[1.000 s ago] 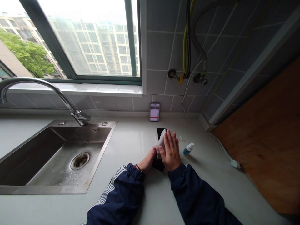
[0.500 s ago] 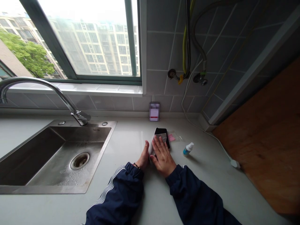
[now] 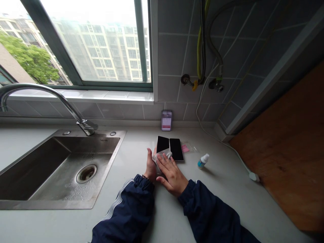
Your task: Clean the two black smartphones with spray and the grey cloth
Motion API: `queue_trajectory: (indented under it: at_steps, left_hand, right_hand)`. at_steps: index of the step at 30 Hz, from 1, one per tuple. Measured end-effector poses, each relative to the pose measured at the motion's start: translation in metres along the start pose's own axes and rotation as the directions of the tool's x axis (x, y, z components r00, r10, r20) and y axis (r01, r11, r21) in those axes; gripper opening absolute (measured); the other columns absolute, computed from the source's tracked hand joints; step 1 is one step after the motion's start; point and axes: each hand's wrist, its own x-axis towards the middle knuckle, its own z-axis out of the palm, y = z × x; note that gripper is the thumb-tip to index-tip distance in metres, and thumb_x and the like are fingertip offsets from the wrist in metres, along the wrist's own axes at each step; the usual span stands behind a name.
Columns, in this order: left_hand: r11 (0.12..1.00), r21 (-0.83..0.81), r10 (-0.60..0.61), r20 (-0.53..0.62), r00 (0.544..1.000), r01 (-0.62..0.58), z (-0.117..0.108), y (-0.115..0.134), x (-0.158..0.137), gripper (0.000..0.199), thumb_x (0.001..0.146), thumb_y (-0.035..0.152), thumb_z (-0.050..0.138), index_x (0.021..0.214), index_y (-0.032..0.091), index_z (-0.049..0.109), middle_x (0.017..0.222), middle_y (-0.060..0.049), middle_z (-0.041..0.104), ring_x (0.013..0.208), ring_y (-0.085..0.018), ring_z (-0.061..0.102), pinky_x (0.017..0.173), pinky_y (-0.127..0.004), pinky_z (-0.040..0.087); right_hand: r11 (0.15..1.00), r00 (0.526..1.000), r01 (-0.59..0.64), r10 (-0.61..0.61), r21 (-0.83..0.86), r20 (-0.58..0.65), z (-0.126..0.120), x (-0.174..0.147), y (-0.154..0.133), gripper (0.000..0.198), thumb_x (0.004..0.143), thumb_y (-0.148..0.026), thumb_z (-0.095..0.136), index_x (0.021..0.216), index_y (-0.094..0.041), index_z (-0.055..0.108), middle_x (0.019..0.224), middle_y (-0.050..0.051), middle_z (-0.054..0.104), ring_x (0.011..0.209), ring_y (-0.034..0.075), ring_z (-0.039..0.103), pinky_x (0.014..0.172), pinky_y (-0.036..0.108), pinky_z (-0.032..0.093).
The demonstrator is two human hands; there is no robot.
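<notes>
Two dark glossy panels lie side by side: a left phone panel [image 3: 162, 143] and a right phone panel [image 3: 176, 149]. Whether they are joined, as in a folding phone, I cannot tell. My left hand [image 3: 151, 166] holds the left panel at its lower left edge, thumb up and other fingers mostly hidden. With fingers stretched, my right hand [image 3: 172, 175] presses a pale grey cloth [image 3: 166, 152] onto the lower part of that same panel. The cloth hides the panel's lower end. Beside the right panel lie a pink piece [image 3: 185, 148] and a clear plastic piece [image 3: 193, 149].
A small white-capped bottle [image 3: 203, 161] stands right of my hands. Another phone [image 3: 166, 120] leans upright against the tiled wall. At left is a steel sink [image 3: 59, 204] with a curved faucet [image 3: 63, 100]. A white cable [image 3: 234, 150] runs along the right side to a plug.
My right hand and the cloth have moved left and down. The left panel's upper part, covered by the cloth before, now shows. My left hand has shifted slightly left.
</notes>
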Motion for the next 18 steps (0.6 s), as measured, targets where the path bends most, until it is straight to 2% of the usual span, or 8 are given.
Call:
queue_trajectory:
  at_steps: [7, 14, 18]
  left_hand:
    - [0.999, 0.018, -0.047, 0.0, 0.999, 0.047, -0.007, 0.005, -0.001, 0.094, 0.087, 0.082, 0.043, 0.156, 0.02, 0.036, 0.12, -0.017, 0.072, 0.109, -0.034, 0.071, 0.105, -0.052, 0.049]
    - [0.996, 0.011, -0.092, -0.025, 0.995, 0.092, -0.005, 0.009, -0.002, 0.098, 0.084, 0.085, 0.04, 0.155, 0.017, 0.037, 0.112, -0.017, 0.074, 0.1, -0.033, 0.073, 0.1, -0.05, 0.051]
    - [0.997, -0.015, -0.079, 0.001, 0.997, 0.079, -0.007, 0.011, 0.0, 0.096, 0.084, 0.085, 0.041, 0.153, 0.018, 0.039, 0.109, -0.016, 0.074, 0.09, -0.031, 0.073, 0.094, -0.049, 0.054]
  right_hand:
    - [0.995, 0.997, 0.071, -0.07, 0.075, -0.013, -0.003, 0.0, 0.0, 0.063, 0.108, -0.053, 0.029, 0.162, -0.02, 0.026, 0.164, 0.008, 0.032, 0.156, 0.03, 0.019, 0.124, 0.061, 0.02]
    - [0.988, 0.996, 0.091, -0.09, 0.128, -0.02, -0.008, 0.0, -0.003, 0.059, 0.108, -0.052, 0.028, 0.153, -0.018, 0.044, 0.158, 0.01, 0.044, 0.153, 0.029, 0.028, 0.123, 0.063, 0.022]
    - [0.986, 0.993, 0.114, -0.11, 0.122, -0.038, -0.009, 0.001, -0.005, 0.057, 0.108, -0.051, 0.03, 0.152, -0.018, 0.046, 0.157, 0.009, 0.046, 0.153, 0.029, 0.029, 0.122, 0.062, 0.025]
